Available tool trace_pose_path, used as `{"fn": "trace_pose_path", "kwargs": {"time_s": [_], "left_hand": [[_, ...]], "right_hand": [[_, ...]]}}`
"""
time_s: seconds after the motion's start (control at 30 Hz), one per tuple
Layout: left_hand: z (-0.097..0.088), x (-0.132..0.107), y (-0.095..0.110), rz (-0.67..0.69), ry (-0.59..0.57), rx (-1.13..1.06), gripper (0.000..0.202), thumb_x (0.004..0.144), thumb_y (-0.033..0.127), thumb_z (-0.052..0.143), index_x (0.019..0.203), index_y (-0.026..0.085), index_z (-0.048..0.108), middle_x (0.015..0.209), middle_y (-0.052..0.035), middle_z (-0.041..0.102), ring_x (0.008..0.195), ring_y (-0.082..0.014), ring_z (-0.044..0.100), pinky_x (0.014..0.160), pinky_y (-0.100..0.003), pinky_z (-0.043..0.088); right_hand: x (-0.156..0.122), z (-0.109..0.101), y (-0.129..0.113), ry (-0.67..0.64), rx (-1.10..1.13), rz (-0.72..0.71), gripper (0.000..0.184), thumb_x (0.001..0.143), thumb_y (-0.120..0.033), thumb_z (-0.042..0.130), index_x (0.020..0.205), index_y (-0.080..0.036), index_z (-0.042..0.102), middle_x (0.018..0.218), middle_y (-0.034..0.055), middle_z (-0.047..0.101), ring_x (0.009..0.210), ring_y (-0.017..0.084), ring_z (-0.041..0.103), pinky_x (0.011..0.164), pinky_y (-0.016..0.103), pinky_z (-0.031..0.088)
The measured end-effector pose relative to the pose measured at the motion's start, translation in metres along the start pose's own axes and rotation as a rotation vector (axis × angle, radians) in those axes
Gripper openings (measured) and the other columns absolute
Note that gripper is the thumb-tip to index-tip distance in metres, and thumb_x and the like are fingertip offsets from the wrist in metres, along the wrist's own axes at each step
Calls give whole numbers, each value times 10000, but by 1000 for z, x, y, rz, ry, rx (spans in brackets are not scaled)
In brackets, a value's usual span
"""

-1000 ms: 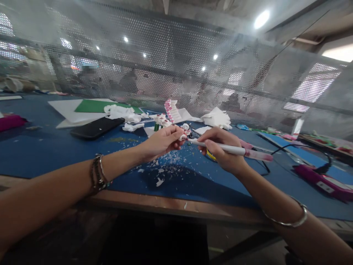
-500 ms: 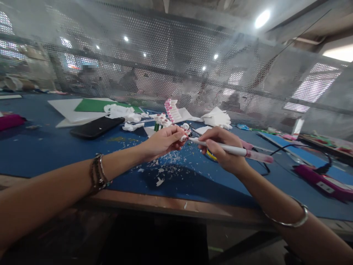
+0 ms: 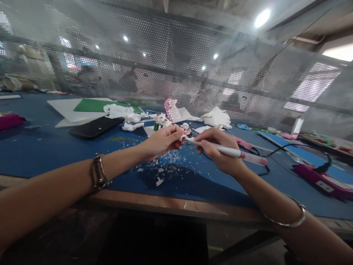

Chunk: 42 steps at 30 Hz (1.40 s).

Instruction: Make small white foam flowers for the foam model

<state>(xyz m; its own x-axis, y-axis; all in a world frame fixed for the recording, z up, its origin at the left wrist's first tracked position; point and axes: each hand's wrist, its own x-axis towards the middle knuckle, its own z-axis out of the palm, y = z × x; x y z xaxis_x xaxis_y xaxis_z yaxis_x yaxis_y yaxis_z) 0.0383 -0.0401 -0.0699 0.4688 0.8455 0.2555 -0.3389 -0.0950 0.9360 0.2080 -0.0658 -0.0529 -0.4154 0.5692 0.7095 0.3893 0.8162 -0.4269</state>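
Over the blue table mat, my left hand point(image 3: 162, 142) pinches a small white piece with red marks point(image 3: 182, 137), partly hidden by my fingers. My right hand point(image 3: 220, 148) is closed round a white marker pen point(image 3: 227, 150) with a pinkish rear end. The pen's tip points left and meets, or nearly meets, the small piece. Just behind my left hand are similar white-and-red pieces point(image 3: 162, 119) on green stems. A folded white strip with a pink scalloped edge point(image 3: 171, 109) stands behind them.
White scraps point(image 3: 171, 162) litter the blue mat point(image 3: 116, 162). A black phone point(image 3: 96, 127), a green sheet point(image 3: 93, 105) and crumpled tissue point(image 3: 121, 111) lie left. White paper point(image 3: 217, 117), a pink-handled tool point(image 3: 244, 143) and a purple power strip point(image 3: 324, 182) are right. Perforated mesh point(image 3: 165, 55) rises behind.
My right hand and the pen have shifted slightly left, the tip closer to the piece. The left hand has hardly moved.
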Motion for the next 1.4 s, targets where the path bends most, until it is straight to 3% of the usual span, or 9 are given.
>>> {"fn": "trace_pose_path", "kwargs": {"time_s": [0.7, 1.4], "left_hand": [[0, 0, 0, 23, -1, -42, 158, 770, 160, 514, 618, 140, 481, 558, 29, 543, 519, -53, 486, 574, -195, 365], [3, -1, 3, 44, 5, -80, 199, 822, 91, 417, 634, 131, 470, 560, 34, 555, 516, -52, 513, 571, -207, 399]], "right_hand": [[1, -2, -4, -6, -125, -61, 123, 711, -172, 456, 697, -173, 578, 568, -25, 570, 471, 63, 488, 441, 199, 371], [1, -2, -2, 27, -124, -73, 117, 709, -144, 460, 704, -177, 572, 565, -33, 560, 486, 60, 485, 463, 201, 380]]}}
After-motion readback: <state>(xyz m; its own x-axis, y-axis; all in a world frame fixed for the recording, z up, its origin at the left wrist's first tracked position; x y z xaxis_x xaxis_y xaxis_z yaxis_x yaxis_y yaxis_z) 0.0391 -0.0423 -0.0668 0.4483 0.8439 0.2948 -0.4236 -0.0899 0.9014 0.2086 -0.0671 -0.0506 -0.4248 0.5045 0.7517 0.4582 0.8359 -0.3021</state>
